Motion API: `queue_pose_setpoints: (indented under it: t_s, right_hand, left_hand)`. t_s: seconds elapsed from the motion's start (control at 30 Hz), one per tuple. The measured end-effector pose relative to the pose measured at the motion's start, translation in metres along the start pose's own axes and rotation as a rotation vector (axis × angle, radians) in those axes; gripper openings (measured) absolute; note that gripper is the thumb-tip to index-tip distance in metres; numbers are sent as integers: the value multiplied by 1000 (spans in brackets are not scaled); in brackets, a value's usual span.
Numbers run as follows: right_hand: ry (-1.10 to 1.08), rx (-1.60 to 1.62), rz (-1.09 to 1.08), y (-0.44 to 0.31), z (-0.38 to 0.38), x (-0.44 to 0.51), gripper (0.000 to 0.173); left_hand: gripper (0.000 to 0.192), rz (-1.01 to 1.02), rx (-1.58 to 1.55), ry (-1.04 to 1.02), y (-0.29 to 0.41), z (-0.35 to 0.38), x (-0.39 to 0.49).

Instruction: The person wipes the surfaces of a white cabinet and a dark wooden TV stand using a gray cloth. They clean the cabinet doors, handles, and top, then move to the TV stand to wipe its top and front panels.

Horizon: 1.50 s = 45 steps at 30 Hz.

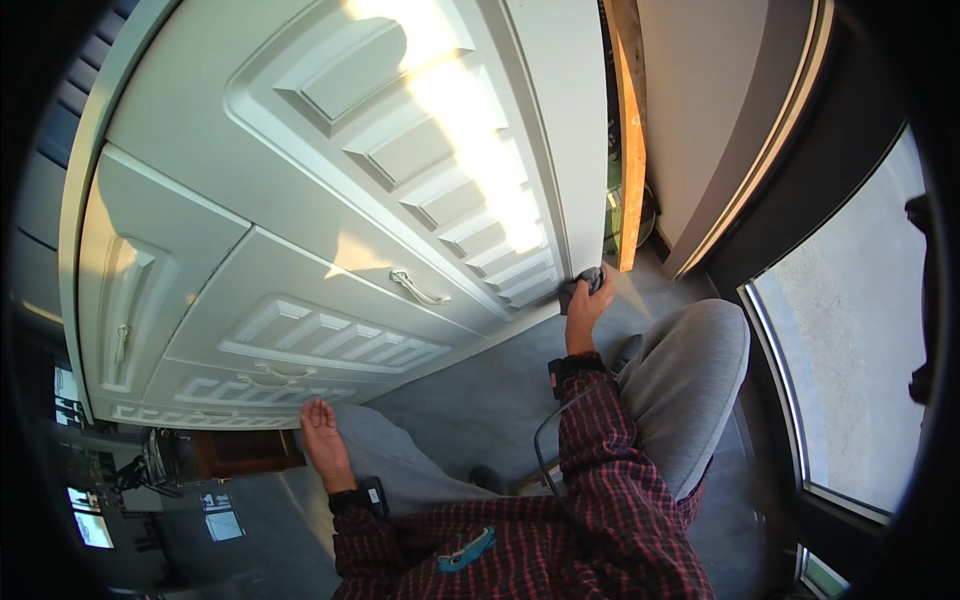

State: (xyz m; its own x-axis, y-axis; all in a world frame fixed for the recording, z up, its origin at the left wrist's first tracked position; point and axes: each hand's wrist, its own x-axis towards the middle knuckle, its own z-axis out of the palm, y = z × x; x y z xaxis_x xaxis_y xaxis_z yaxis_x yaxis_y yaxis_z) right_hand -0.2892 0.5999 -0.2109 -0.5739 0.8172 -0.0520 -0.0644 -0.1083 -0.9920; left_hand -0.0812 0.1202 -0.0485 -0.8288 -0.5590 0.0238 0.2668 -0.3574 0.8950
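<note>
A bunched dark grey cloth [592, 279] is gripped in my right hand [589, 304], pressed against the lower right corner of a white panelled cabinet [442, 217]. My left hand [322, 439] holds nothing; its palm faces up and its fingers are extended, beside my bent knee and close to the cabinet's lower drawers. On the cabinet front, a curved white handle [420, 289] sits on the large upper door. Another pale handle [276, 375] is on the drawers below. Sunlight falls in a bright band over the raised panels.
Right of the cabinet, a wooden plank [634, 150] leans in the gap by the wall, with a green container [615, 225] behind it. A dark-framed glass door [840, 330] stands at far right. A brown wooden piece [247, 452] lies at left on the grey floor [465, 397].
</note>
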Motion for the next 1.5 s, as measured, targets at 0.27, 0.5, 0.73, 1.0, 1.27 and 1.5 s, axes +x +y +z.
queue_pose_setpoints:
  t_s: [0.27,0.5,0.73,1.0,1.27,1.5]
  right_hand:
    - [45,-168,-57,-70,16,-15,63]
    - [-18,-190,-547,-171,25,-39,70]
    - [-6,-252,-128,-13,1,11,84]
    - [-270,-34,313,76,2,-45,91]
    - [-305,132,636,63,47,-165,86]
    - [196,267,442,82,-6,-2,72]
  left_hand:
    - [46,14,41,16,2,-2,-3]
    - [45,-7,9,-33,-3,-6,4]
    - [44,8,52,-7,-3,-4,4]
    - [43,-6,96,-16,3,0,-1]
    - [40,-32,93,-42,3,1,4]
    - [42,-103,38,-7,3,-4,7]
